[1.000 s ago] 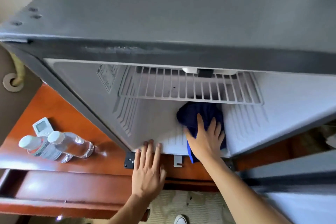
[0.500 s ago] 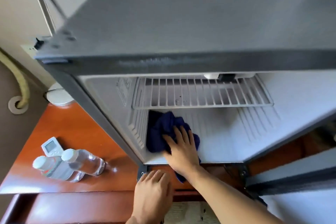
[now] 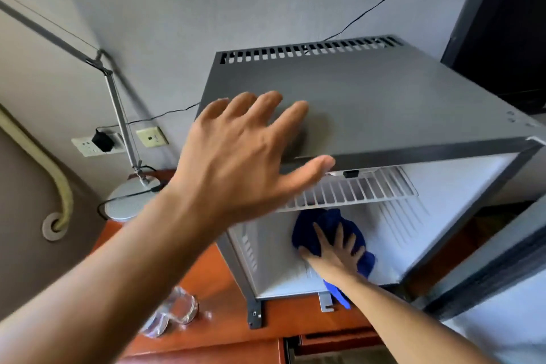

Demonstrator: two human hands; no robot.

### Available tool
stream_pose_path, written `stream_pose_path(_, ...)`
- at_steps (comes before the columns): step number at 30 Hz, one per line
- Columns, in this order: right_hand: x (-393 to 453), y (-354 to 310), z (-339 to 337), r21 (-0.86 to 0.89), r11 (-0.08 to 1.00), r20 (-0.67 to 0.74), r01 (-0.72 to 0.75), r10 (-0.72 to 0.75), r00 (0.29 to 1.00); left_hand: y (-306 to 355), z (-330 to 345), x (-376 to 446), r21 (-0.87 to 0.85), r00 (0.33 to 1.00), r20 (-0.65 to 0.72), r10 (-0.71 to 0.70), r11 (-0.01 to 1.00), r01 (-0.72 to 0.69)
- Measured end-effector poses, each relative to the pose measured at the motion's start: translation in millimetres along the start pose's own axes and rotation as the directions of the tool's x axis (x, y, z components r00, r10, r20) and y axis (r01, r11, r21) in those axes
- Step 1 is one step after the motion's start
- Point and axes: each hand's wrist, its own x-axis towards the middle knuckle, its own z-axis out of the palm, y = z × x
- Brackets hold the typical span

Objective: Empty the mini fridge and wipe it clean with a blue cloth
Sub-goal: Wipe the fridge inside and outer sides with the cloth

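My right hand (image 3: 334, 254) lies flat, fingers spread, pressing the blue cloth (image 3: 325, 230) onto the mini fridge (image 3: 369, 103) floor under the wire shelf (image 3: 354, 189), weight on it so it scrubs; my left hand (image 3: 245, 154) hovers open by the top's front corner, probably to steady the box; bottles (image 3: 174, 313) lie out on the tabletop (image 3: 206, 281), beside the lamp base (image 3: 130, 198)

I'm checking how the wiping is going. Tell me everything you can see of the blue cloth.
The cloth is dark blue, soft and bunched into folds. It lies on the white floor of the open fridge, under the wire shelf. The right hand presses it flat-fingered; one corner hangs over the front edge.
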Motion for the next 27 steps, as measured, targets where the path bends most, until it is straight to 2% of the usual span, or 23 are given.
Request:
stream_pose_path(3,18,-41,9,-0.061,0.997,0.044,0.036,-0.033,0.998,-8,13,16,-0.057,0.99,0.135,0.046,0.998,-0.039)
stream_pose_path(7,1,-84,42,-0.149,0.95,0.103,0.274,-0.261,0.96,-12,20,15,-0.149,0.98,0.186,0.063,0.988,-0.035)
stream_pose_path(11,-43,-43,54,-0.195,0.903,0.048,0.383,-0.381,0.923,-15,19,16,-0.158,0.979,0.192,0.074,0.986,-0.043)
stream_pose_path(13,-50,2,46,-0.207,0.917,-0.038,0.341,-0.356,0.934,-14,20,17,-0.153,0.981,0.181,0.069,0.987,-0.041)
stream_pose_path(17,-25,69,4,-0.236,0.971,-0.134,0.046,-0.079,0.988,-13,22,17,-0.143,0.985,0.167,0.053,0.989,-0.029)
stream_pose_path(19,-3,53,-12,-0.222,0.975,-0.104,-0.006,-0.017,0.994,-13,23,18,-0.135,0.982,0.179,0.054,0.99,-0.03)
stream_pose_path(22,20,-19,-7,-0.13,0.991,-0.045,-0.041,0.035,0.998,-12,24,20,-0.129,0.984,0.171,0.055,0.991,-0.033)
stream_pose_path(24,22,-66,8,-0.109,0.993,-0.004,0.044,-0.045,0.999,-13,26,18,-0.136,0.986,0.158,0.044,0.99,-0.023)
stream_pose_path(27,-3,-95,39,-0.144,0.953,0.017,0.267,-0.268,0.963,-13,24,18,-0.138,0.984,0.17,0.059,0.99,-0.036)
